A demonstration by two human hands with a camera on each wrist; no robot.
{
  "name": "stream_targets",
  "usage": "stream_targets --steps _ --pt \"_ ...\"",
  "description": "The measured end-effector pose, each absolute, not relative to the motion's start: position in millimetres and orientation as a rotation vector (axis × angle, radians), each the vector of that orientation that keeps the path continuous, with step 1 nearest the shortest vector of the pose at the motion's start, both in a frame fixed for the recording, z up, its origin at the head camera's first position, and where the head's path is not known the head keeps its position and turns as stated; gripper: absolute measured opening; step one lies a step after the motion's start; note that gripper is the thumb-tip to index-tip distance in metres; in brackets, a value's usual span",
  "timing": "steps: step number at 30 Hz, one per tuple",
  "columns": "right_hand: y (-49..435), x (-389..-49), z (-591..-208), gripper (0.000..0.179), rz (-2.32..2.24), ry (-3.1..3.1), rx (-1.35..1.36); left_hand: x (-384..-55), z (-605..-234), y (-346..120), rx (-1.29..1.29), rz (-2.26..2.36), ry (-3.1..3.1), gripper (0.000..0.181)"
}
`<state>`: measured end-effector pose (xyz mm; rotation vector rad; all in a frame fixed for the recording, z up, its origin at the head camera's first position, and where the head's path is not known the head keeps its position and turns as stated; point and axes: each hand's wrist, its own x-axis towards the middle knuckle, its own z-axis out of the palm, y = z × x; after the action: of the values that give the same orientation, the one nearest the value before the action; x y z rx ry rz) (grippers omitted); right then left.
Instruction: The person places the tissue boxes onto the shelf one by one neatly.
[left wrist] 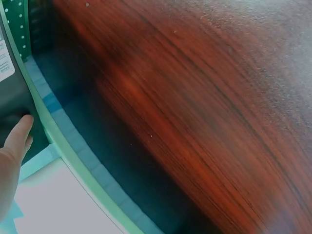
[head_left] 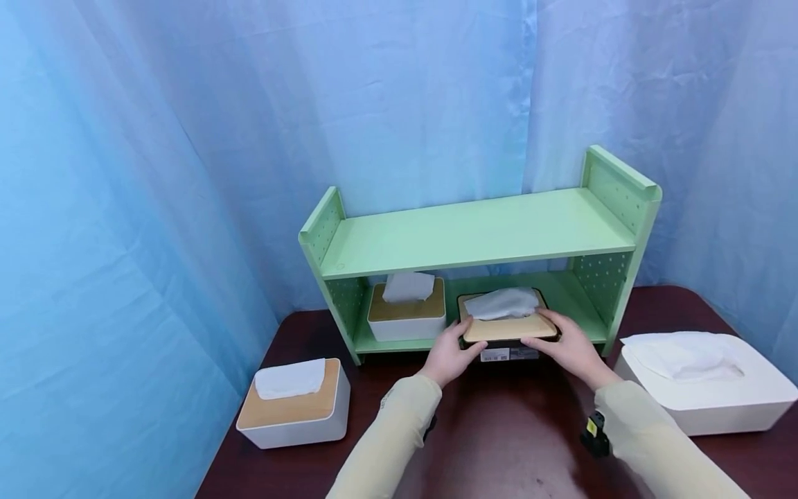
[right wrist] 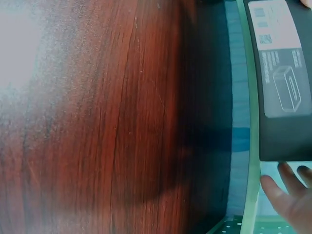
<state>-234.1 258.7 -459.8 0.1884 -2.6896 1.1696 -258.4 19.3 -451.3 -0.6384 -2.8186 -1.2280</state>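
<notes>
A black tissue box [head_left: 508, 339] with a light wooden lid and a white tissue sticking out sits on the green rack's lower shelf. My left hand [head_left: 449, 353] holds its left end, thumb on the front face and fingers along the side. Around the right end, my right hand [head_left: 570, 350] grips with its thumb in front and a finger near the lid. In the right wrist view, fingertips [right wrist: 283, 168] lie at the end of the box beside a printed label [right wrist: 282, 73]. Most of the left fingers are out of sight in the left wrist view.
A white tissue box with a wooden lid [head_left: 406, 327] stands on the same shelf [head_left: 576, 294], left of the black one. Another wood-topped box [head_left: 299, 423] is on the dark table [head_left: 499, 450] at left. An all-white tissue box [head_left: 723, 402] stands right.
</notes>
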Motion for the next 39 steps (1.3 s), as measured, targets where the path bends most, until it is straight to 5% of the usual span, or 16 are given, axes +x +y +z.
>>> stream_targets --steps 12,22,39 --pt "255 -208 -462 0.055 0.759 -2.44 0.375 -241 -444 20 -0.628 -0.78 -2.748 0.057" --pt "249 -185 -487 0.067 0.398 -2.532 0.427 -203 -459 22 -0.834 0.057 -2.807 0.065" --pt "252 -203 -484 0.064 0.385 -2.666 0.318 -233 -451 25 -0.809 0.105 -2.897 0.067"
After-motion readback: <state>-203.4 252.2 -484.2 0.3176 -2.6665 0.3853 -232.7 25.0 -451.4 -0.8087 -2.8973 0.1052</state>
